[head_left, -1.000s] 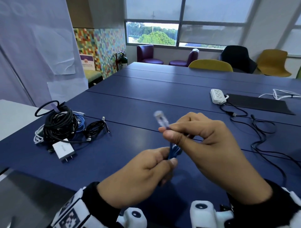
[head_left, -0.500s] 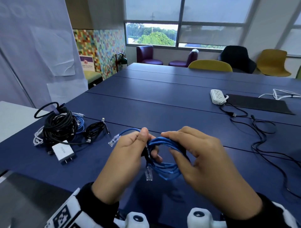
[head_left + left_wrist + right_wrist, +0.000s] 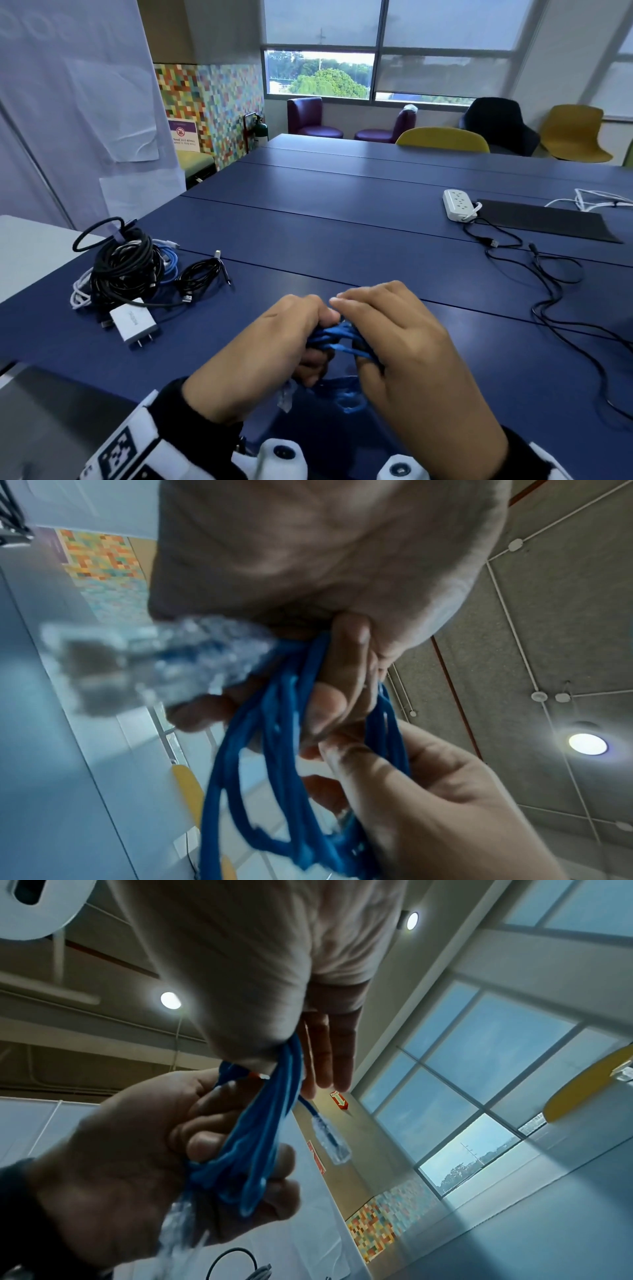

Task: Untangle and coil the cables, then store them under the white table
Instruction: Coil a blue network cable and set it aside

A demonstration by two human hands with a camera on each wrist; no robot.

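A blue network cable (image 3: 334, 339) is gathered into a small bundle just above the near edge of the dark blue table (image 3: 342, 240). My left hand (image 3: 301, 346) grips the bundle's left side with curled fingers. My right hand (image 3: 373, 346) holds the right side, fingers folded over the strands. A clear plug (image 3: 286, 397) hangs below the left hand, and a blue loop (image 3: 347, 402) sags under the right. In the left wrist view the strands (image 3: 274, 750) run between the fingers, with a blurred clear plug (image 3: 154, 664) close by. The right wrist view shows the bundle (image 3: 260, 1123) and a second plug (image 3: 334, 1145).
A heap of black, white and blue cables (image 3: 123, 270) lies at the table's left, with a white charger (image 3: 133, 322) and a small black coil (image 3: 202, 274). A power strip (image 3: 459, 204), black mat (image 3: 548, 222) and loose black leads (image 3: 555, 284) lie right. A white table (image 3: 27, 253) adjoins left.
The right hand held one plug end up a second ago. Since then the loops have been gathered, and both hands have come down and closed together around the bundle.
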